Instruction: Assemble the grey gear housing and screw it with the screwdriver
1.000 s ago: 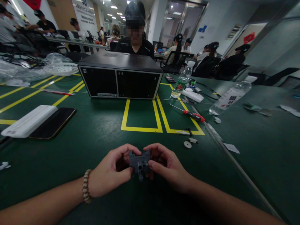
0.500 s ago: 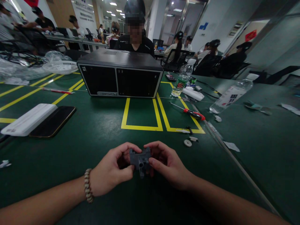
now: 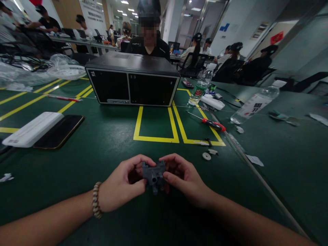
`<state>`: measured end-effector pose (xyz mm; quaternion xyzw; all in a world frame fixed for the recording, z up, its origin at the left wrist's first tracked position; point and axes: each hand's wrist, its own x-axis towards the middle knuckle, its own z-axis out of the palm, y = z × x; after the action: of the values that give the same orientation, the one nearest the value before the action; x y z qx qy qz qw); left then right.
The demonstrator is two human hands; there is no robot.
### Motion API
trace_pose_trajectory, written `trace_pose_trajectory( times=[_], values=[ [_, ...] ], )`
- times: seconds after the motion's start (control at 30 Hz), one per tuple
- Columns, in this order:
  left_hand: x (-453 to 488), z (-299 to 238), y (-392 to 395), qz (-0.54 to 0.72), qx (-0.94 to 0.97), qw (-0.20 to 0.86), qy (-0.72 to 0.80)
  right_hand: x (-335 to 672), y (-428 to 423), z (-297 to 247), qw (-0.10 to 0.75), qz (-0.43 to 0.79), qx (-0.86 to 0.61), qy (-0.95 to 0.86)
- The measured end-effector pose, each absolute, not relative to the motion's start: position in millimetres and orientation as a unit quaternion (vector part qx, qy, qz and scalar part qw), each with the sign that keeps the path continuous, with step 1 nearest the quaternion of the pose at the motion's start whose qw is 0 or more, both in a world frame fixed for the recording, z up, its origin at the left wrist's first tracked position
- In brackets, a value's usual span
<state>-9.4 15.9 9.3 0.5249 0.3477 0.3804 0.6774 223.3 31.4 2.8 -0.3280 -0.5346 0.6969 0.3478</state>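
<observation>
Both of my hands hold a small dark grey moulded part (image 3: 154, 173) with a round hole and short projections, just above the near side of the green table (image 3: 107, 171). My left hand (image 3: 125, 184) pinches its left end between thumb and fingers; a beaded bracelet (image 3: 96, 200) circles that wrist. Closed around the right end is my right hand (image 3: 186, 181), thumb on the near face, the other fingers partly hidden behind. Beyond the right hand lie a white ring-shaped piece (image 3: 206, 156), a small light piece (image 3: 213, 152) and a thin black-and-white piece (image 3: 205, 142).
A black box-shaped device (image 3: 133, 80) stands ahead, with a person (image 3: 148, 44) behind it. To the right are a red-and-black screwdriver (image 3: 214, 124) and two bottles, one green-labelled (image 3: 200, 90), one white-labelled (image 3: 256, 104). A phone (image 3: 60, 131) and white power bank (image 3: 33, 129) lie left.
The view has shifted very slightly, moving the scene a little to the right. Both hands keep the same grip on the grey part, which has barely moved.
</observation>
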Motion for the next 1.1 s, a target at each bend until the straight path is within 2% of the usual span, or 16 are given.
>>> trace_pose_trajectory(
  times=[0.8, 1.1],
  values=[
    [-8, 3, 11, 0.382, 0.531, 0.656, 0.376, 223, 32, 2, 0.352, 0.695, -0.316, -0.541],
    [-14, 5, 19, 0.39, 0.488, 0.724, 0.293, 224, 38, -5, 0.359, 0.747, -0.323, -0.457]
  ],
)
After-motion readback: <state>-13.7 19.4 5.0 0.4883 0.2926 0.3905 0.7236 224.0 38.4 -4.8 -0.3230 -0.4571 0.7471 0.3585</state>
